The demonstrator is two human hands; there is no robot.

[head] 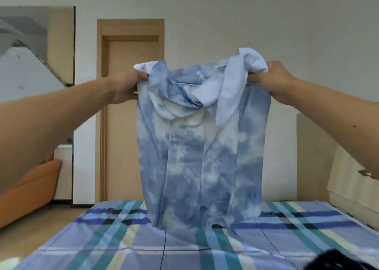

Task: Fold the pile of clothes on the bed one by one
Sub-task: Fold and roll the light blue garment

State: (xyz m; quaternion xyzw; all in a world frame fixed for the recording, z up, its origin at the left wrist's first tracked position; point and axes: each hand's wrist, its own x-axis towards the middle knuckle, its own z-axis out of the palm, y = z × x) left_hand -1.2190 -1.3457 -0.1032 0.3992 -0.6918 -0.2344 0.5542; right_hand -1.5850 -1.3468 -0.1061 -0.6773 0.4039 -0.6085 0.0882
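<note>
**You hold one shirt up and spread, not yet folded.**

Your left hand (127, 85) grips the tie-dye shirt (201, 157) at its 10 o'clock corner and your right hand (274, 81) grips the 2 o'clock corner. The two hands are well apart, with fingers curled into bunched cloth at the shoulders. The shirt hangs in front of you, its hem touching the plaid bed (92, 241) at 6 o'clock, and a pale sleeve (229, 97) flops inward near your right hand. I judge this to be the shake-out step for this garment. Next, lower it flat onto the sheet, smooth it, and free that sleeve before folding the sides in. A dark shape (338, 261) at 5 o'clock in the view may be another garment, but it is too blurred to tell.
</note>
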